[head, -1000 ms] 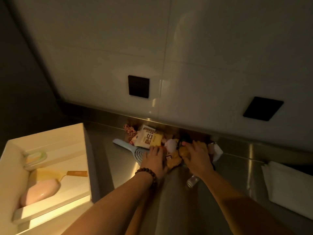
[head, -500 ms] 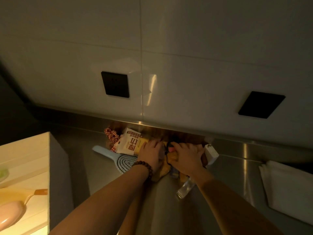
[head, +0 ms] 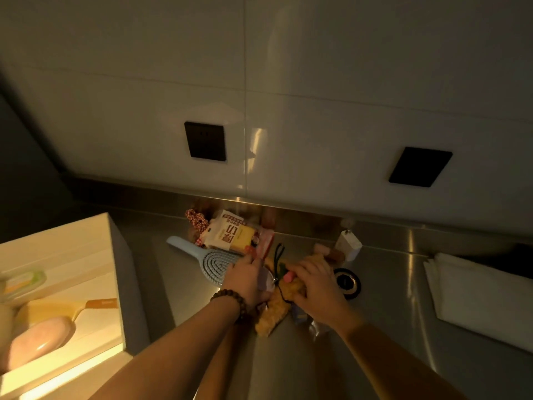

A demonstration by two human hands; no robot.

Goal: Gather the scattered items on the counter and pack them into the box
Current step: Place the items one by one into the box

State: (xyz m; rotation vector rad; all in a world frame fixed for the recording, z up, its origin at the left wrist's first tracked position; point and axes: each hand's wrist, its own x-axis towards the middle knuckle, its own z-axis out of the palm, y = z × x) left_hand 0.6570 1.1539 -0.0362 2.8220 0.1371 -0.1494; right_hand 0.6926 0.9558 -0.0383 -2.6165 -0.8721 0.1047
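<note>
Two hands on heap, scooping several items at once: left hand [head: 248, 281] fingers curled round small pieces; right hand [head: 317, 287] clutching yellow plush toy [head: 277, 310]. Box [head: 115, 284] waiting left, near.

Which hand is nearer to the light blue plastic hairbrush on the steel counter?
Left. The left hand touches the light blue plastic hairbrush at its head; the right hand is apart, gripping the yellow plush toy.

Your open white box [head: 115, 272] sits at the left. A blue hairbrush [head: 207, 256] lies flat near a snack packet [head: 233, 236] and scrunchie [head: 197, 220] by the far wall; a yellow plush [head: 277, 310] lies nearer.
</note>
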